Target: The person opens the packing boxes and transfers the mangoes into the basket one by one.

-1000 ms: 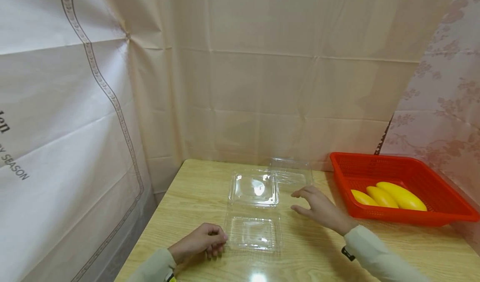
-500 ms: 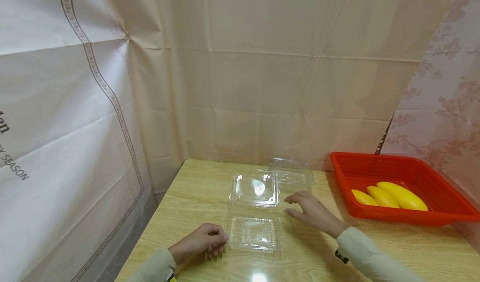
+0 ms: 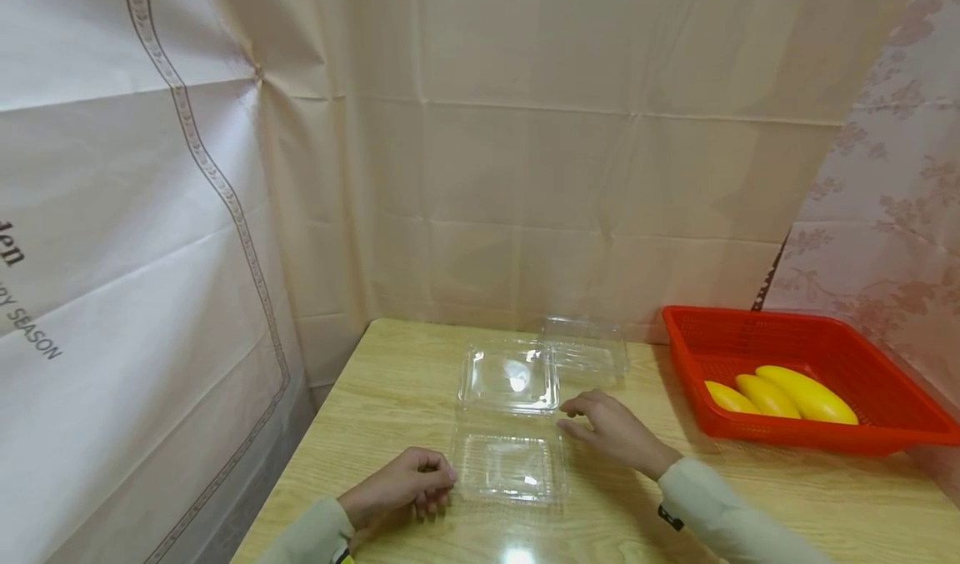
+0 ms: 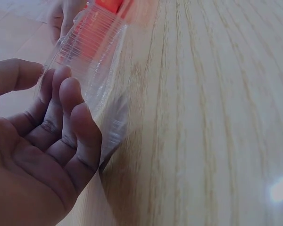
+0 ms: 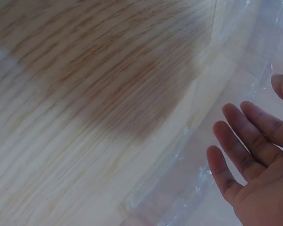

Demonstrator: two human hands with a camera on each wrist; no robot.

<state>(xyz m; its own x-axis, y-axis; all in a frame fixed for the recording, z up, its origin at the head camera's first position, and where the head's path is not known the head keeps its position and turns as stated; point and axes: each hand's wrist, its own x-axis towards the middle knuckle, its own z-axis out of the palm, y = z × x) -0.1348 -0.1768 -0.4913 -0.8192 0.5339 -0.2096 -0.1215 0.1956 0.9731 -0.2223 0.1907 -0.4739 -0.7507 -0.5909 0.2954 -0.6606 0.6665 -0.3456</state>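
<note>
A clear plastic clamshell container [image 3: 508, 468] lies unfolded on the wooden table, its glossy lid half [image 3: 512, 376] toward the back. At the near half's left edge is my left hand [image 3: 405, 481]; in the left wrist view the thumb and index finger [image 4: 19, 74] pinch the thin rim, while the other fingers curl below. My right hand [image 3: 618, 435] hovers by the right side, near where the two halves meet. The right wrist view has its fingers [image 5: 247, 141] spread and loosely bent, with nothing between them; whether a fingertip touches the plastic I cannot tell.
Behind the lid, to the right, stands another clear plastic container [image 3: 588, 347]. A red plastic basket [image 3: 810, 439] sits at the table's right side with several yellow mango-like fruits [image 3: 806, 393] in it. Cloth sheets [image 3: 517, 172] hang along the back and sides.
My right hand has moved left and slightly toward me, from beside the basket to the container's right edge. The left hand and container have stayed put.
</note>
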